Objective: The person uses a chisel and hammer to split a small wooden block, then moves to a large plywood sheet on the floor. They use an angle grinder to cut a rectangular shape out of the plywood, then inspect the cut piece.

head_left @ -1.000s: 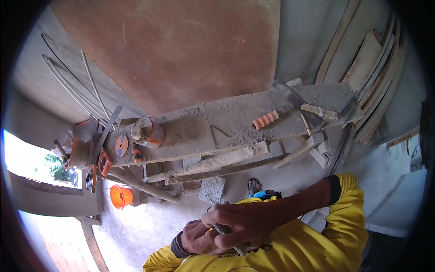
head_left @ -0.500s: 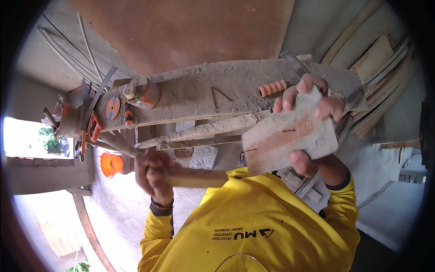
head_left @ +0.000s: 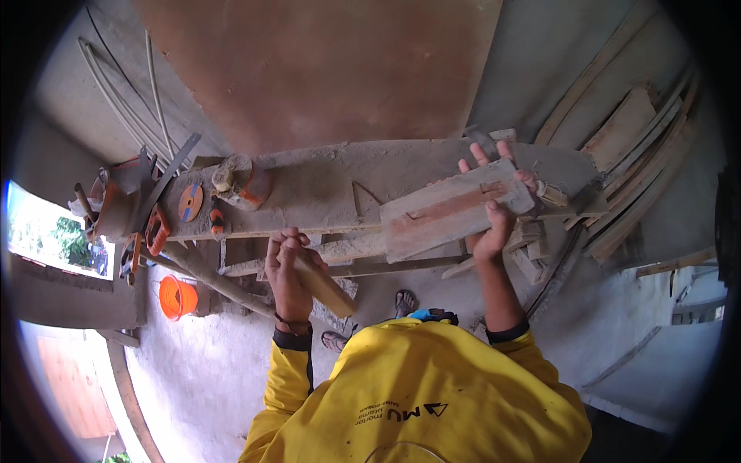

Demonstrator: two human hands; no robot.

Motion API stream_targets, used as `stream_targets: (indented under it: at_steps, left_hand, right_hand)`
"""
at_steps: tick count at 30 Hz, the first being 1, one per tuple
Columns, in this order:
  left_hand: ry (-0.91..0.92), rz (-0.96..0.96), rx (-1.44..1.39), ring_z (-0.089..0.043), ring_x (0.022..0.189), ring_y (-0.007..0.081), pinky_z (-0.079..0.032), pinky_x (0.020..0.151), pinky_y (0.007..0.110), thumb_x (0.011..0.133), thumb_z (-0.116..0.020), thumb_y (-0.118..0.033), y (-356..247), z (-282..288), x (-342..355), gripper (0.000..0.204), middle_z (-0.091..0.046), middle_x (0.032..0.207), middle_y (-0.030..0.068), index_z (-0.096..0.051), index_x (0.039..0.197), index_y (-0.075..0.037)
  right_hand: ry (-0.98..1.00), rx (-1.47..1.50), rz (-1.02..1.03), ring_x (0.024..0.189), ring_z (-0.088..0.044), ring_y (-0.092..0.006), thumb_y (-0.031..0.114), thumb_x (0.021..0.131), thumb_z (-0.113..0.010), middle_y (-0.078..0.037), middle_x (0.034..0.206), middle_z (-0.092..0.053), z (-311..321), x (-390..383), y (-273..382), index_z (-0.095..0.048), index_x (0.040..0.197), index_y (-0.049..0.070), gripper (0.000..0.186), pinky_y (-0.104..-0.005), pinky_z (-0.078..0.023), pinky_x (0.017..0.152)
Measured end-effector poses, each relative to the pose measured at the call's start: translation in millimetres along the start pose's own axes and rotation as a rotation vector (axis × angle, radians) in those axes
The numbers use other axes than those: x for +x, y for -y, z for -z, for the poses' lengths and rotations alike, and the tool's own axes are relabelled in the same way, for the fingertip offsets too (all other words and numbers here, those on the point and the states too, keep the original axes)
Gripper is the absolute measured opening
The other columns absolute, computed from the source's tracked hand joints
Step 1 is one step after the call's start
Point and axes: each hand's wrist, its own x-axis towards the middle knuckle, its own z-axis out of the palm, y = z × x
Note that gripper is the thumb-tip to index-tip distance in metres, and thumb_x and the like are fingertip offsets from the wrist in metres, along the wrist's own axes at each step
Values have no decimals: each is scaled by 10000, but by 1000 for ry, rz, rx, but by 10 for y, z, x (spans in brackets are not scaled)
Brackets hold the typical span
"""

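In my left hand (head_left: 287, 266) I grip a short wooden block (head_left: 330, 290), its free end angled toward my body. My right hand (head_left: 498, 226) holds a flat rectangular board (head_left: 432, 224), with the thumb on top and fingers spread beneath and past its far edge. Grey crust coats the board around a bare reddish-brown strip. Two thin dark bits like bent nails stand on that strip. The board and block are apart, with the board over the near edge of a dusty bench (head_left: 309, 170).
On the bench are a mortar-crusted container (head_left: 247, 184), an orange disc (head_left: 191, 202) and an orange-black tool (head_left: 217, 216). Handsaws (head_left: 158, 224) hang at its left end. An orange bucket (head_left: 178, 298) stands on the floor. Wooden strips (head_left: 648, 170) lean at the right.
The board has moved away from my body and lies flatter toward the bench. The block in my left hand has swung from nearly level to slanting. My feet now show below.
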Motion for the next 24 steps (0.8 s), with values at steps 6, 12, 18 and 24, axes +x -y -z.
stream_targets:
  at_steps: [6, 12, 18, 24]
  left_hand:
    - [183, 288, 137, -621, 580, 171, -517, 525, 288, 997, -558, -467, 219, -252, -129, 407, -598, 778, 53, -591, 986, -62]
    - [273, 557, 9, -626, 555, 198, -527, 517, 313, 969, -581, -503, 262, -636, -74, 487, -646, 812, 93, -610, 1113, -39]
    - [138, 536, -165, -630, 572, 192, -547, 554, 330, 899, -647, -380, 475, -390, -42, 413, -668, 865, 94, -613, 1130, -39]
    - [74, 372, -30, -617, 637, 171, -511, 552, 294, 951, -619, -333, 520, -161, -62, 287, -654, 836, 52, -616, 1115, -98]
  right_hand:
    - [-136, 50, 20, 1396, -343, -498, 251, 882, -689, -208, 1524, -258, -167, -103, -171, -310, 1282, 206, 554, -637, -361, 1114]
    - [-84, 70, -53, 1394, -380, -448, 266, 898, -691, -193, 1507, -294, -99, -188, -230, -291, 1310, 195, 579, -560, -385, 1113]
    - [146, -409, -154, 1418, -384, -340, 347, 933, -656, -185, 1519, -334, 176, -199, -266, -318, 1389, 138, 605, -486, -312, 1153]
    - [-49, -775, -143, 1135, -626, -263, 335, 933, -677, -141, 1190, -625, 615, 7, 351, -572, 1211, 60, 405, -369, -523, 927]
